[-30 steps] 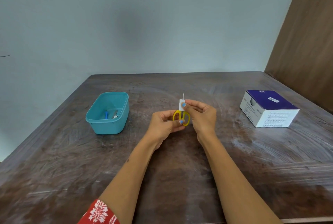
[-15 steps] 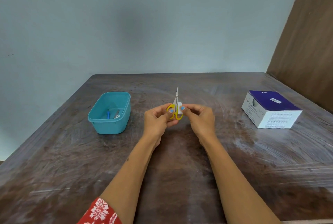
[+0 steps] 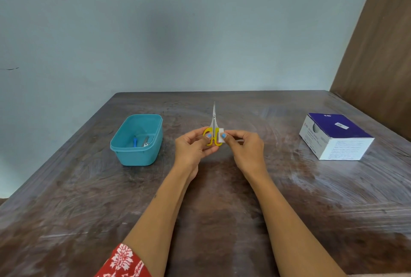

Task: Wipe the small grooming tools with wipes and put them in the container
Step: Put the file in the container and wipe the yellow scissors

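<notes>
Table (image 3: 222, 221) of dark wood carries a purple-and-white box (image 3: 335, 135) near its right edge and a teal container (image 3: 137, 141) toward its left — tools already inside. Above mid-table, the left hand (image 3: 193, 145) pinches yellow-handled scissors (image 3: 213, 131) upright, blades closed; the right hand (image 3: 243, 146) pinches a white wipe (image 3: 221, 138) against one handle loop. Best practice, arguably: steady grip, wipe drawn away from the point.

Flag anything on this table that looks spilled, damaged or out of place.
Nothing stands out. The scissors are held upright between the left hand and right hand, with a wipe at the handles. The teal container and wipe box sit flat.
</notes>
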A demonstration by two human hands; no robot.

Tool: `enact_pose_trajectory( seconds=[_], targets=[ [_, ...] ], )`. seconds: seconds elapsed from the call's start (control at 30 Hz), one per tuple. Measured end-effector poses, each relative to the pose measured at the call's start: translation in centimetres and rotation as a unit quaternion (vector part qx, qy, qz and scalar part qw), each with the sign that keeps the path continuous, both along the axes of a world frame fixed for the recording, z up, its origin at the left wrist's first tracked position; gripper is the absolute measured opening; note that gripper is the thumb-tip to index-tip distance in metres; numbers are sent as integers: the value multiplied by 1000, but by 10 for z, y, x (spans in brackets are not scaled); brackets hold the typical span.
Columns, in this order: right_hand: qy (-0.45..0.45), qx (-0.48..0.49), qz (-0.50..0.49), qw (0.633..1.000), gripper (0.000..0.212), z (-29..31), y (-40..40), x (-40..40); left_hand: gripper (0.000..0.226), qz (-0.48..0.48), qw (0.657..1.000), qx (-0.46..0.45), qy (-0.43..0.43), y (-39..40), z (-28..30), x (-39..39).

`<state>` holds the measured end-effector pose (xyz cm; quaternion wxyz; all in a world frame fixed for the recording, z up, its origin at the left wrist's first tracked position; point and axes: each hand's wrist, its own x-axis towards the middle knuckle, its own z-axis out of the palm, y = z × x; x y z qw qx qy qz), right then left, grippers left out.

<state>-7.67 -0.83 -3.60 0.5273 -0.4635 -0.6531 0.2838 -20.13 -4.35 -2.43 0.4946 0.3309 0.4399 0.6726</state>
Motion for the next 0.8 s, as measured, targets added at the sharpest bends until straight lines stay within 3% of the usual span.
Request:
enact_pose_trajectory(
  seconds=[0.13, 0.27, 0.4, 0.67, 0.8],
  targets=[
    [17, 10, 0, 1000, 16, 2, -1, -1, 15, 3, 1000, -7, 28, 0, -1, 1],
    [-21, -5, 3, 1000, 17, -1, 0, -2, 16, 52, 996, -20, 62, 3, -2, -3],
    [-23, 40, -14, 999, 17, 2, -3, -3, 17, 44, 994, -19, 95, 4, -2, -1],
    [-47, -1, 26, 999, 19, -3, -1, -5, 15, 71, 997, -6, 39, 2, 1, -4],
    [-21, 41, -6, 999, 18, 0, -3, -5, 13, 47, 997, -2, 56, 2, 0, -2]
  ],
)
